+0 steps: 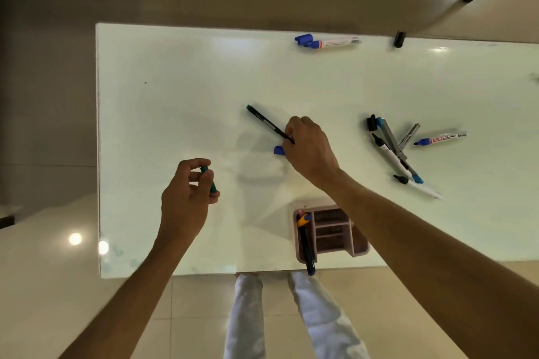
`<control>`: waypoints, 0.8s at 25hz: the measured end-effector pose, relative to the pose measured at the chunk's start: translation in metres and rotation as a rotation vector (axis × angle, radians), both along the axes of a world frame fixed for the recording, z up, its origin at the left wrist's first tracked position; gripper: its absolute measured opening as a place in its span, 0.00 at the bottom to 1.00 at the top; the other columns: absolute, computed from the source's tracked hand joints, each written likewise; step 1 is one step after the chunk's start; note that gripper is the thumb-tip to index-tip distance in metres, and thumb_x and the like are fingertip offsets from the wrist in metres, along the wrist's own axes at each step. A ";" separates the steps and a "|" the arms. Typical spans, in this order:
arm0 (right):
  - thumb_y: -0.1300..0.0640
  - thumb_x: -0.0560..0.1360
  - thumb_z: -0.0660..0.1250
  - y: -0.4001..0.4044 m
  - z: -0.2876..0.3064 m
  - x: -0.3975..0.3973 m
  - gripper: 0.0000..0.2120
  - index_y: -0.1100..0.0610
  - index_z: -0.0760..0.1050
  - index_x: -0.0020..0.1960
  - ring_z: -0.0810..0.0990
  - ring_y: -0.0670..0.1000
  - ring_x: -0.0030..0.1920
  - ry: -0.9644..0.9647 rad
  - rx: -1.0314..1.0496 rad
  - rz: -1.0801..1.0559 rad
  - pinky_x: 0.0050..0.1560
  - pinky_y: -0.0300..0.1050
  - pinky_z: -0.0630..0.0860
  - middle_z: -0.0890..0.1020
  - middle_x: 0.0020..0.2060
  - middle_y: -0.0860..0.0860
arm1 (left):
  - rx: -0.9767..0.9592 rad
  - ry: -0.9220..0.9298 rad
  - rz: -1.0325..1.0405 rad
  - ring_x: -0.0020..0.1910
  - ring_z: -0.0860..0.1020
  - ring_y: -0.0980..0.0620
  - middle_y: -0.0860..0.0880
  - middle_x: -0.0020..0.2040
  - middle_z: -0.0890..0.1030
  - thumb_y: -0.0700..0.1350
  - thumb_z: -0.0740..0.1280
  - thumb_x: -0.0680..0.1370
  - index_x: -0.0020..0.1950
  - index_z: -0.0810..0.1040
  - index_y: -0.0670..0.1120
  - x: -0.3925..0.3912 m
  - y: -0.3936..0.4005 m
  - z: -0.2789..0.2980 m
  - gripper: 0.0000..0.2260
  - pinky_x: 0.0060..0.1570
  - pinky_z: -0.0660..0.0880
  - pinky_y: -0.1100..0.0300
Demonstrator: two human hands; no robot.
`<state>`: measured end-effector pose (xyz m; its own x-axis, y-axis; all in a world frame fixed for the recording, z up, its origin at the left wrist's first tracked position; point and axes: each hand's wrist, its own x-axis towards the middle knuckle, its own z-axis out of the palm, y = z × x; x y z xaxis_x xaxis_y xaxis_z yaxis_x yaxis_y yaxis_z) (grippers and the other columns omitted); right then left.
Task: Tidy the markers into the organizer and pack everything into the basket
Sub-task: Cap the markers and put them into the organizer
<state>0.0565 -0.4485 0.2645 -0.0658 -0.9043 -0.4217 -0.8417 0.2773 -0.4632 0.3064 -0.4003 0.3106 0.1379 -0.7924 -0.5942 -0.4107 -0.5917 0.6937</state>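
Mostly, the job was still ahead: the pink organizer (331, 232) at the counter's (175, 81) near edge, about 6 o'clock, held only one dark marker (306, 248), which leaned out of its left slot with a blue end past the counter's edge, plus something yellow (303, 220) in the same slot. The other compartments looked unfilled, though the right forearm hid part of them. No basket was in view, so packing had not begun, as far as could be seen. Left to gather were a loose pile (393, 151) of markers and caps at 3 o'clock, a blue-capped marker (440, 138) just beyond it, two blue-capped markers (328, 42) at the far edge near 1 o'clock, and a black cap (399, 39) just beside them. The right hand (309, 148) reached out to the counter's middle, knuckles up, fingers curled tight on a thin dark pen (269, 125) whose free end pointed toward 10 o'clock; a blue cap (279, 150) lay touching the hand's near side, and whether the hand gripped it too I could not tell. The left hand (186, 192) hovered at 8 o'clock, palm turned inward, fingers loosely bent and thumb pinching a short green cap (209, 181). Probably the pen was about to be capped before going into the organizer.
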 end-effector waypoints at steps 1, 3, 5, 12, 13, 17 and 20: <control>0.64 0.78 0.65 0.008 0.000 -0.010 0.04 0.62 0.76 0.52 0.78 0.57 0.43 0.009 0.000 -0.012 0.40 0.49 0.75 0.78 0.47 0.55 | 0.008 0.006 -0.008 0.39 0.87 0.52 0.47 0.48 0.84 0.47 0.65 0.85 0.63 0.78 0.52 -0.005 0.003 0.000 0.08 0.47 0.81 0.62; 0.62 0.79 0.65 0.023 0.001 -0.031 0.04 0.60 0.76 0.53 0.78 0.55 0.44 0.036 0.022 -0.048 0.41 0.48 0.76 0.78 0.47 0.54 | 0.040 0.024 -0.011 0.39 0.87 0.52 0.46 0.49 0.84 0.47 0.66 0.84 0.62 0.79 0.53 -0.015 0.008 -0.001 0.08 0.46 0.81 0.62; 0.59 0.78 0.66 0.035 0.003 -0.050 0.05 0.58 0.77 0.53 0.78 0.54 0.43 0.059 0.068 -0.093 0.40 0.48 0.75 0.79 0.46 0.52 | 0.076 0.040 -0.003 0.39 0.87 0.52 0.45 0.50 0.84 0.47 0.67 0.84 0.62 0.79 0.53 -0.022 0.010 -0.002 0.08 0.48 0.83 0.59; 0.59 0.74 0.73 0.077 0.008 -0.114 0.07 0.55 0.79 0.52 0.83 0.50 0.38 -0.045 0.178 -0.251 0.40 0.48 0.82 0.84 0.38 0.50 | 0.143 0.118 0.045 0.43 0.88 0.46 0.45 0.54 0.84 0.44 0.74 0.79 0.64 0.78 0.51 -0.051 0.013 -0.006 0.14 0.59 0.83 0.47; 0.59 0.74 0.74 0.085 0.008 -0.121 0.08 0.54 0.77 0.52 0.83 0.50 0.39 -0.043 0.188 -0.252 0.39 0.47 0.81 0.84 0.39 0.50 | 0.150 0.118 0.038 0.45 0.88 0.44 0.46 0.54 0.84 0.44 0.75 0.78 0.64 0.78 0.51 -0.054 0.012 -0.006 0.16 0.60 0.83 0.47; 0.56 0.75 0.74 0.114 0.002 -0.138 0.10 0.52 0.75 0.53 0.81 0.51 0.42 -0.016 0.216 -0.272 0.42 0.50 0.82 0.82 0.43 0.49 | 0.178 0.086 -0.010 0.48 0.88 0.44 0.49 0.57 0.84 0.46 0.78 0.75 0.65 0.77 0.54 -0.066 0.010 -0.007 0.20 0.60 0.81 0.52; 0.50 0.77 0.73 0.127 0.001 -0.142 0.10 0.51 0.76 0.55 0.80 0.51 0.44 -0.002 0.200 -0.258 0.42 0.49 0.81 0.80 0.45 0.48 | 0.183 0.033 -0.067 0.49 0.88 0.45 0.50 0.58 0.83 0.49 0.79 0.74 0.65 0.76 0.55 -0.074 0.010 -0.006 0.22 0.54 0.77 0.58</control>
<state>-0.0855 -0.3219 0.2659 -0.2816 -0.7572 -0.5893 -0.7309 0.5672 -0.3795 0.2325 -0.3905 0.3041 0.0669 -0.6772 -0.7328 -0.4323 -0.6816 0.5904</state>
